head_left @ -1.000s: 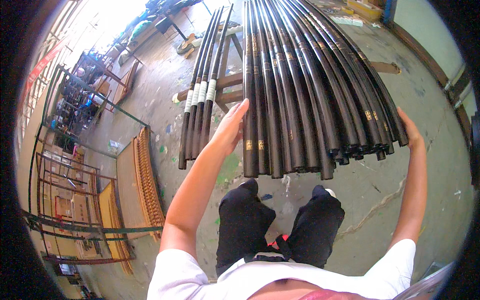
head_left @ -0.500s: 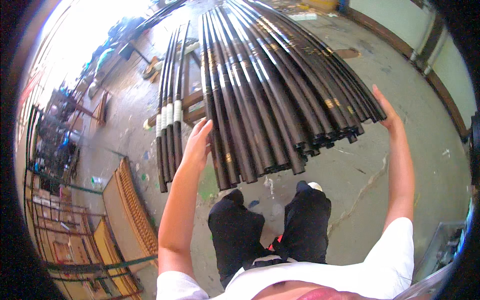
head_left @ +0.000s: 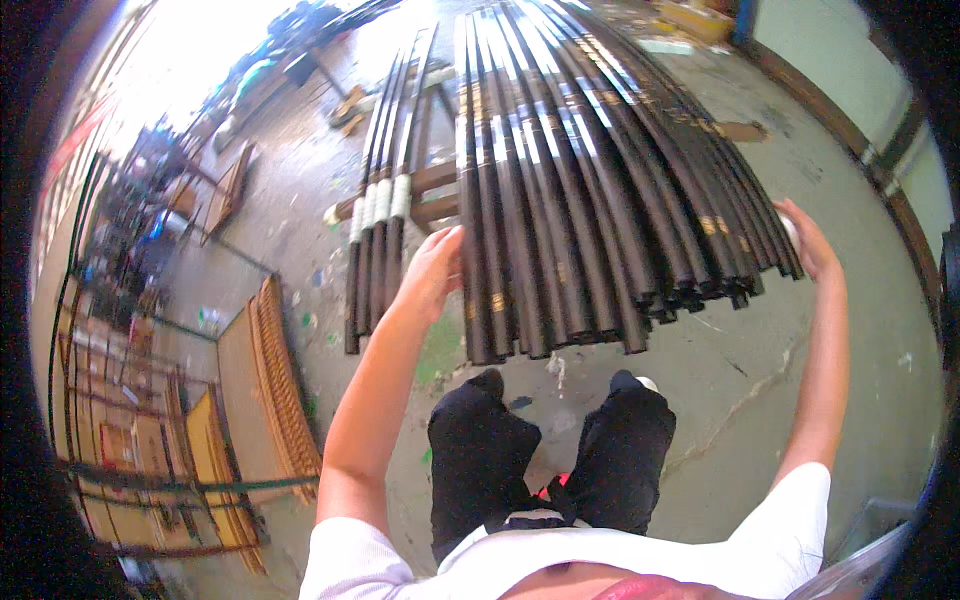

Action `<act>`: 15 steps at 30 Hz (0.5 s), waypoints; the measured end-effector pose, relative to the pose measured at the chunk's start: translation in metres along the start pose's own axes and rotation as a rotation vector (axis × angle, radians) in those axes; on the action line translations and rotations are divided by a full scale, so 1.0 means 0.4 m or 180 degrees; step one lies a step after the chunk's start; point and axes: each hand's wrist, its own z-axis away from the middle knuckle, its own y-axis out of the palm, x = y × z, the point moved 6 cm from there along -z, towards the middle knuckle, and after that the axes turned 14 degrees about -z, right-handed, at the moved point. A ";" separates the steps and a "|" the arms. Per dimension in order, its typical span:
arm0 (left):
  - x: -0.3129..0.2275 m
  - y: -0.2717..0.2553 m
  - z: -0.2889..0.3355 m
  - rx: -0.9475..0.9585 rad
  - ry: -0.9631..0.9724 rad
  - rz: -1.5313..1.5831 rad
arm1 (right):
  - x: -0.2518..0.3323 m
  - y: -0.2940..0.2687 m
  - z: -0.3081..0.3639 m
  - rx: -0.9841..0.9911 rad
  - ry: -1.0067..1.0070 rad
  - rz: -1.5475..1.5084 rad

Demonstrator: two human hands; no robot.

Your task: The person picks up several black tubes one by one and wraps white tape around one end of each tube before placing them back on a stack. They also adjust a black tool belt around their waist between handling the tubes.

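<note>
A wide row of long dark glossy poles (head_left: 560,240) with gold markings lies side by side, near ends toward me. My left hand (head_left: 437,268) rests against the left edge of this row, its fingers apart and partly hidden by the outermost pole. At the opposite edge is my right hand (head_left: 812,243), fingers stretched along the outer poles. A small white patch shows beside those fingers; what it is I cannot make out. Left of the row, several thinner poles with white bands (head_left: 383,203) lie apart from it.
A wooden support (head_left: 433,180) shows under the poles. At the left stand a dark metal rack (head_left: 100,400) and leaning brown boards (head_left: 262,385). A pale wall with a brown base (head_left: 835,110) runs along the right. Grey concrete floor (head_left: 740,430) lies around my legs.
The whole scene, poles included, has shifted right in view. Both hands stay at the row's two edges. The right hand's fingers now point more inward than before.
</note>
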 end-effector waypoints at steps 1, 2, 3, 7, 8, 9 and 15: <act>-0.015 0.009 0.007 -0.0031 0.0040 -0.0108 | -0.006 -0.029 0.004 -0.0221 -0.0012 0.0056; -0.020 0.007 0.013 -0.0043 0.0058 -0.0080 | -0.016 -0.051 0.004 -0.0431 -0.0021 0.0111; -0.023 0.015 0.013 -0.0007 0.0086 -0.0039 | -0.020 -0.089 0.003 -0.0488 -0.0156 0.0211; -0.036 0.020 0.019 -0.0314 0.0153 -0.0273 | -0.026 -0.184 0.005 -0.0796 -0.0400 0.0398; -0.029 0.014 0.008 -0.0461 0.0249 -0.0474 | -0.029 -0.196 0.011 -0.0880 -0.0375 0.0391; -0.026 0.008 -0.002 -0.0604 0.0352 -0.0678 | -0.020 -0.204 0.027 -0.0954 -0.0376 0.0460; -0.051 -0.011 -0.047 -0.1196 0.0485 -0.2377 | 0.043 -0.213 0.174 -0.1720 -0.0943 0.0134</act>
